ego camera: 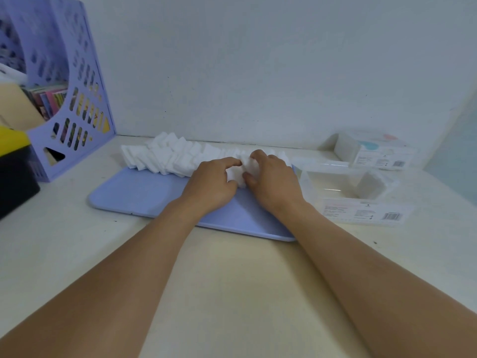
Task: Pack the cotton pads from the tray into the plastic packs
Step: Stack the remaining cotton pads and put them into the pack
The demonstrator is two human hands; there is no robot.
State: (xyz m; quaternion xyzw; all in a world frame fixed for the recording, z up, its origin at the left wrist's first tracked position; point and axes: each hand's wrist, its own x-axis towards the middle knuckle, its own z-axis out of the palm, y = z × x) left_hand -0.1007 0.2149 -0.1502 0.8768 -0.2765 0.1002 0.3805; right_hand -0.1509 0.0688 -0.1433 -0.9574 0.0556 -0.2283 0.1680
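At tray's (144, 192) far edge, left hand (210, 186) and right hand (271, 182) pinch a small stack of cotton pads (238, 173) between their grips, the pad row running left-right, open plastic pack (343, 187) just right of tray, nearer right hand.

Both hands hide part of the cotton pads (180, 153), the labels (366, 211) on the plastic packs (right) are too blurred to read, and the left edge cuts off the file rack (67, 81).

Dim, bluish cast; soft focus; edges distorted.
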